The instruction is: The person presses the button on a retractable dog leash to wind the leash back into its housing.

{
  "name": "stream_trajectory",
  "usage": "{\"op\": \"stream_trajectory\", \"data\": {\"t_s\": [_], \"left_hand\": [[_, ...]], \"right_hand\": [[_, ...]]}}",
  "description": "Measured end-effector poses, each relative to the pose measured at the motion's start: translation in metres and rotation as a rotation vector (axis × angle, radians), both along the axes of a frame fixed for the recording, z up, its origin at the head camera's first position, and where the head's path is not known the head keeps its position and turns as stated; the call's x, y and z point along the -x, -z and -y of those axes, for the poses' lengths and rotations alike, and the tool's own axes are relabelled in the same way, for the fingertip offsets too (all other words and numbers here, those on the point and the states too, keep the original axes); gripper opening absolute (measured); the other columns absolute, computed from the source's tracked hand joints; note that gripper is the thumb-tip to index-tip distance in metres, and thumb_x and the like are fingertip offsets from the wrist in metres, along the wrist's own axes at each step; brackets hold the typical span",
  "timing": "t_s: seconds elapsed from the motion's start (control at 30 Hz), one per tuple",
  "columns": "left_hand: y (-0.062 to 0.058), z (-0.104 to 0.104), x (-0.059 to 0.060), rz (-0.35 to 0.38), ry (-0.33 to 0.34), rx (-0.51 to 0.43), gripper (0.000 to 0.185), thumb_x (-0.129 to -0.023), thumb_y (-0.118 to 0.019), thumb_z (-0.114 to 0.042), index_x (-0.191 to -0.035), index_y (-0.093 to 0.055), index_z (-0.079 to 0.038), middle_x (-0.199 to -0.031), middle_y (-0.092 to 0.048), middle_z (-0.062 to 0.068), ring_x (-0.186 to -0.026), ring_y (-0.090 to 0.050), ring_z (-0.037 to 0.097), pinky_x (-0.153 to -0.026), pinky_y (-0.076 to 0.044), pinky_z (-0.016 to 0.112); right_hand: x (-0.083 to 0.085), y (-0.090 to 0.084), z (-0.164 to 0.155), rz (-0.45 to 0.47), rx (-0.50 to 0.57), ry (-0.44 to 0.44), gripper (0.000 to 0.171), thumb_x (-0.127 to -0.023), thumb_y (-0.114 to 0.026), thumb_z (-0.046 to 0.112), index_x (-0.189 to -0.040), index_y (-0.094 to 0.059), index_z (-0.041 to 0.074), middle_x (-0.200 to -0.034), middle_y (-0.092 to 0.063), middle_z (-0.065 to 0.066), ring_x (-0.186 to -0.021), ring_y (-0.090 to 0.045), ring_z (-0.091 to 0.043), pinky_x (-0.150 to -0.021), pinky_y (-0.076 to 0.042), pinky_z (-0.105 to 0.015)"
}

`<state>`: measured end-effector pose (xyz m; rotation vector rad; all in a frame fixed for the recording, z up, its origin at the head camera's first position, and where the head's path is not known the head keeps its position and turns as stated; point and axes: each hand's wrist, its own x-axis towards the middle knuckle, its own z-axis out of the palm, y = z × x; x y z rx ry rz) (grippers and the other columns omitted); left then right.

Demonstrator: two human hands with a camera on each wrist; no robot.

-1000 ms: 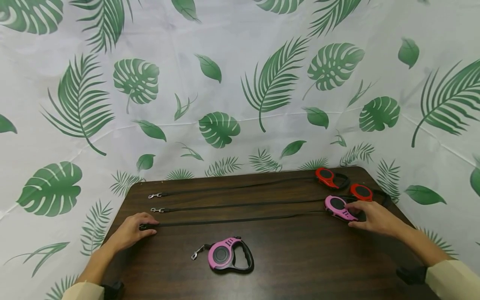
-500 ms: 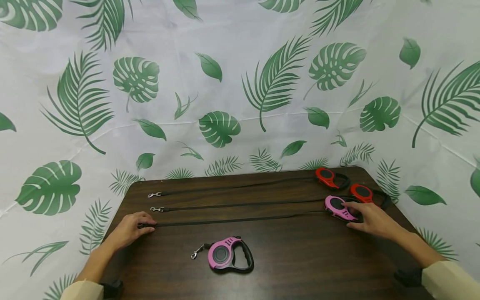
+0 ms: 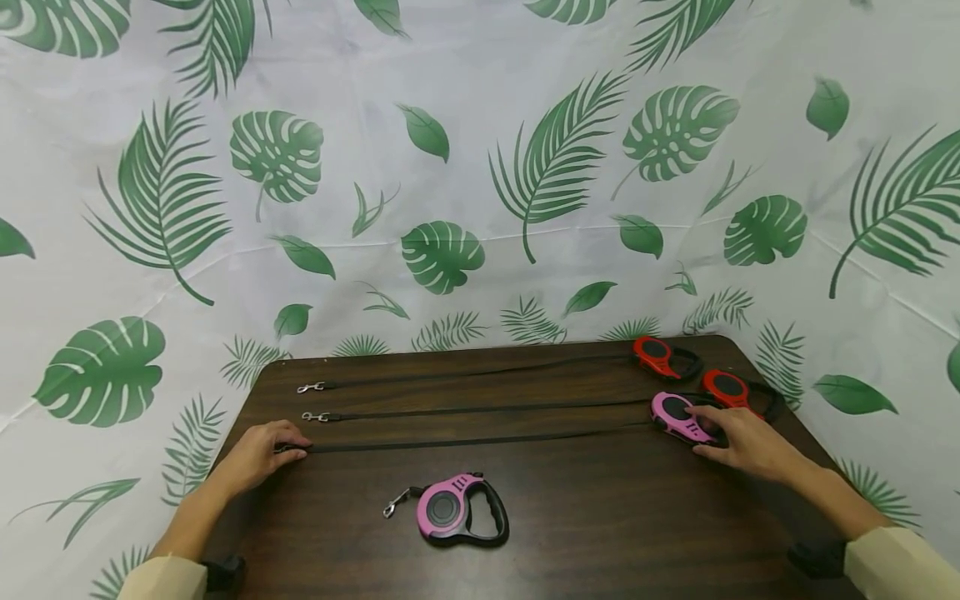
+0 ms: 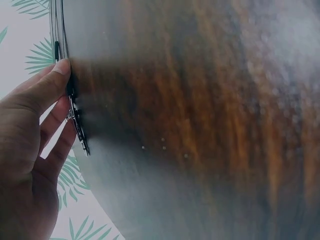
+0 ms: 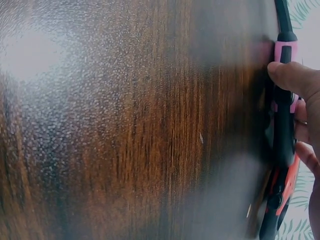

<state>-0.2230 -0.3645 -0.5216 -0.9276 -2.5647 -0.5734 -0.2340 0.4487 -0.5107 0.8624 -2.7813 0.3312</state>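
A black leash strap (image 3: 480, 440) lies stretched across the dark wooden table (image 3: 600, 517). My left hand (image 3: 294, 448) pinches its metal clip (image 4: 79, 130) at the left end, thumb on top. At the strap's right end my right hand (image 3: 705, 429) grips the pink leash housing (image 3: 672, 412), thumb across its edge and fingers round the black handle. In the right wrist view the thumb (image 5: 292, 77) presses on the pink housing (image 5: 285, 50). A second pink leash (image 3: 450, 508) lies fully retracted in the near middle, untouched.
Two more straps run parallel farther back, ending in clips (image 3: 309, 387) (image 3: 315, 417) on the left and red housings (image 3: 654, 354) (image 3: 727, 387) on the right. A leaf-printed white cloth (image 3: 450, 167) hangs behind and around the table.
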Motion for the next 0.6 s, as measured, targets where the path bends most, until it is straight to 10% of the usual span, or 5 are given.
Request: {"op": "stream_trajectory", "data": {"t_s": [0.6], "left_hand": [[0.0013, -0.0026, 0.0015, -0.067, 0.013, 0.039, 0.027, -0.073, -0.091, 0.004, -0.086, -0.073, -0.011, -0.084, -0.068, -0.003, -0.076, -0.068, 0.016, -0.067, -0.057, 0.038]], "right_hand": [[-0.0042, -0.0051, -0.0027, -0.036, -0.012, -0.011, 0.06, -0.08, -0.094, 0.026, -0.13, -0.07, 0.005, -0.091, -0.068, 0.012, -0.078, -0.057, -0.002, -0.066, -0.054, -0.034]]}}
